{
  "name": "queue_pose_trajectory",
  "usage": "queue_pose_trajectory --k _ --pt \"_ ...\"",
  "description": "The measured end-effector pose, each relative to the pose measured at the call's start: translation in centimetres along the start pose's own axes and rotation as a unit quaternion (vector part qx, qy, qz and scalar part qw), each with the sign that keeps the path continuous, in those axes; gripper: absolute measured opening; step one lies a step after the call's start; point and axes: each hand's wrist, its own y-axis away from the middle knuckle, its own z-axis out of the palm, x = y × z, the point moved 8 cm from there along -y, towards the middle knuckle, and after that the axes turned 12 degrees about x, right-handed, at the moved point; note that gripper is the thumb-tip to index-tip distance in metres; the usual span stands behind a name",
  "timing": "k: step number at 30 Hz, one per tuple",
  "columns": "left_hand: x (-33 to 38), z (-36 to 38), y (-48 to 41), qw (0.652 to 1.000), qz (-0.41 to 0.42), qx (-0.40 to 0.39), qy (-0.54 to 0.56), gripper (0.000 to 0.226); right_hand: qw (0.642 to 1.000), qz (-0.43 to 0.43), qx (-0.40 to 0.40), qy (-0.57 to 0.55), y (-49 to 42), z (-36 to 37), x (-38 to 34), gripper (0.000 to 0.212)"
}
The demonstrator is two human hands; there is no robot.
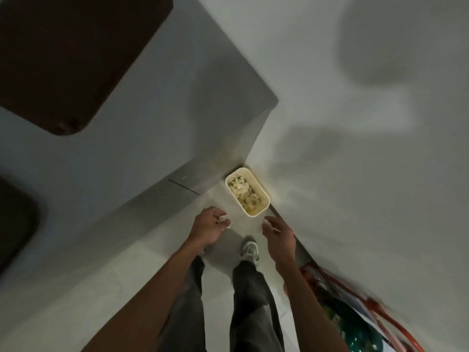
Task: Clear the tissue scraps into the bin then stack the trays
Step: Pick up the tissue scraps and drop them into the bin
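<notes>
Bin (247,191) stands on the floor (142,262) between the table (132,128) corner and the wall (342,148), with scraps (243,193) heaped inside. Left hand (210,226) pinches a white scrap (223,219) near the bin. Right hand (278,236) hovers beside it, fingers loosely spread; whether they hold anything, I cannot tell. Far tray (76,59) and near tray (15,219) lie apart on the table. A shoe (250,250) points toward the bin. The red-handled bag (355,316) by the wall has print too blurred to read.

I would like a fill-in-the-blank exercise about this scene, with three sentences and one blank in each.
1. The cream bin stands on the ___.
2. The left hand holds a white ___ scrap.
3. On the grey table lie ___ dark trays.
Missing words: floor; tissue; two.
</notes>
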Motion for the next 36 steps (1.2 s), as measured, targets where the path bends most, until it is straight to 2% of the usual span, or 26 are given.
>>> queue_pose_trajectory --k 4,10,16,20,23,29,33,36 --pt "-2.2 4.3 -4.0 0.998 -0.04 0.044 0.008 0.026 1.0 0.011 -0.022 0.008 -6.1 2.8 4.4 0.012" --pt "-4.1 9.9 -9.8 0.993 -0.082 0.086 0.026 0.028 0.998 -0.014 -0.049 0.038 -13.8 6.7 6.8 0.022" --pt "-4.4 13.6 -14.1 0.993 -0.072 0.098 -0.004 0.032 0.988 -0.034 -0.096 0.114 -18.4 11.0 8.1 0.039" --pt "-4.7 15.7 -16.1 0.992 -0.08 0.096 0.005 0.03 0.987 -0.011 -0.102 0.121 -19.2 12.2 9.4 0.037" --pt "-4.5 17.3 -17.8 0.992 -0.068 0.098 -0.035 0.033 0.989 -0.019 -0.1 0.11 -19.3 11.7 9.7 0.03" --pt "-4.0 20.4 -19.1 0.994 -0.094 0.044 -0.023 0.065 0.987 -0.058 -0.097 0.115 -19.7 9.2 10.4 0.026" --pt "-3.1 17.7 -15.5 0.997 -0.049 0.053 -0.003 0.061 0.976 -0.101 -0.123 0.152 -17.4 7.9 9.8 0.026" --pt "-3.0 13.7 -11.0 0.996 -0.032 0.081 0.012 0.058 0.978 -0.114 -0.121 0.125 -13.9 6.9 7.7 0.019"
